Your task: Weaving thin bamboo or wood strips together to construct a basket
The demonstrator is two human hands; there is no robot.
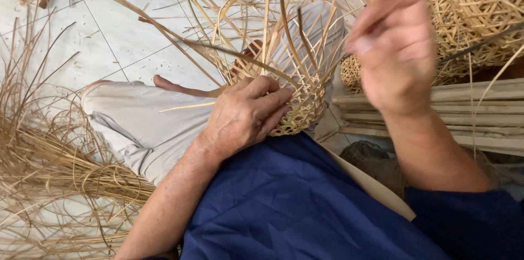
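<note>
The right hand (396, 47) is motion-blurred; the finished baskets (475, 14) are cut off.

I see a half-woven basket (297, 110) of matt, pale bamboo strips, glossy white floor tiles (109, 36), and soft blue cloth (284, 205).

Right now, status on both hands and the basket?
Left hand gripping small half-woven straw basket. Right hand raised, pinching a thin strip. Loose uprights fan out above.

Soft even daylight; the raised right hand (394, 47) is motion-blurred.
</note>
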